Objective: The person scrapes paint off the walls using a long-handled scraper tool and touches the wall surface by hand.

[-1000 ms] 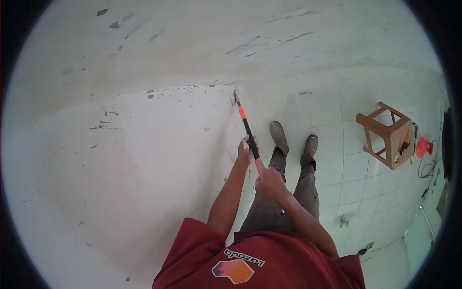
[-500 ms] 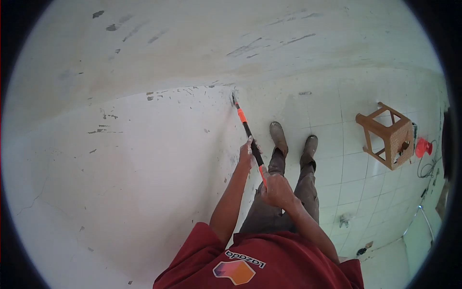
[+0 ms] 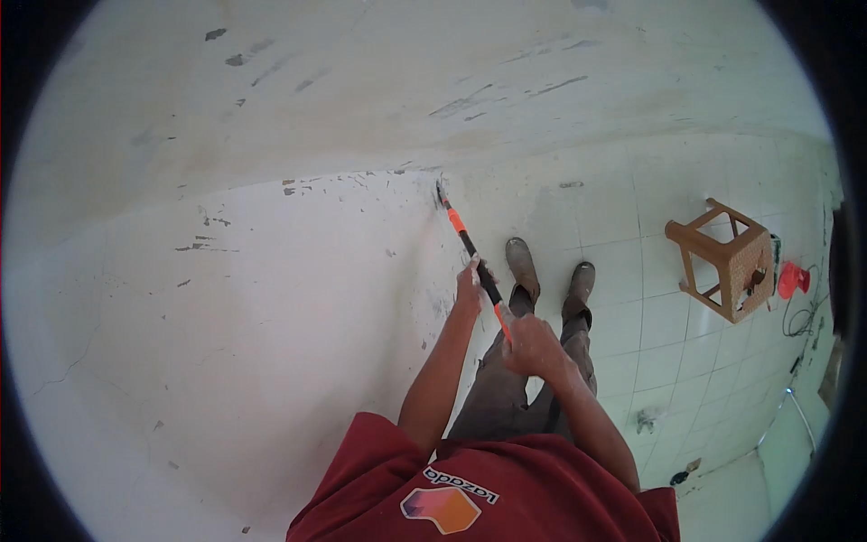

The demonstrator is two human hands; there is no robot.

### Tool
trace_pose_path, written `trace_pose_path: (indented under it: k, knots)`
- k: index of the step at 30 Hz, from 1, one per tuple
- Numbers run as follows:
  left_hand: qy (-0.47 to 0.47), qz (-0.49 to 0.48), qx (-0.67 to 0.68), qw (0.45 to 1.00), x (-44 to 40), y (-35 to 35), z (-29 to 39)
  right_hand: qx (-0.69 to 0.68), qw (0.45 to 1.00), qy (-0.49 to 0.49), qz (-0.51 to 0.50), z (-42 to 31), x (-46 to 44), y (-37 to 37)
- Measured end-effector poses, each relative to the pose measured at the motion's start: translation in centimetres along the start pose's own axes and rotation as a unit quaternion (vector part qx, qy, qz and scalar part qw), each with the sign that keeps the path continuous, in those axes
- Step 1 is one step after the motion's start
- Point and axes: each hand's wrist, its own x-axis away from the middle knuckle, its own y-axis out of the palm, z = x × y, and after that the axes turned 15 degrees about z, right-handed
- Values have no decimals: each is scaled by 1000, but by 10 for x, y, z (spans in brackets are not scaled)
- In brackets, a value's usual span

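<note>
My left hand (image 3: 469, 287) is wrapped around the middle of a long-handled scraper (image 3: 466, 242) with an orange and black shaft. Farther down, my right hand (image 3: 533, 347) grips the orange rear end of the shaft. The tool slants away from me, and its dark head meets the white wall (image 3: 316, 298) low in the corner. Seen from here the head is small, so its exact shape is hard to make out. Grey patches and flaked paint mark the surface around it.
A brown plastic stool (image 3: 727, 257) lies on the pale tiled floor (image 3: 668, 316) to the right. Behind it are a red object (image 3: 793, 279) and a coiled cable (image 3: 801, 318). My shoes (image 3: 521, 260) stand close to the wall. A whitish lump (image 3: 647, 419) sits on the tiles.
My right hand has shifted slightly to the right and up along with the shaft's rear end. The scraper's head sits a little lower in view, as the whole scene has moved slightly.
</note>
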Motion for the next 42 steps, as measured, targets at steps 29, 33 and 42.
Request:
trace_pose_path:
  k: [29, 33, 42]
  knots:
    - [-26, -51, -16, 998, -74, -15, -11, -56, 997, 17, 57, 36, -31, 35]
    - [-56, -44, -56, 996, 37, -24, -26, -105, 994, 23, 37, 27, 47, -7]
    - [-40, 8, -22, 999, 21, -38, -37, -63, 997, 43, -8, 16, 38, 21]
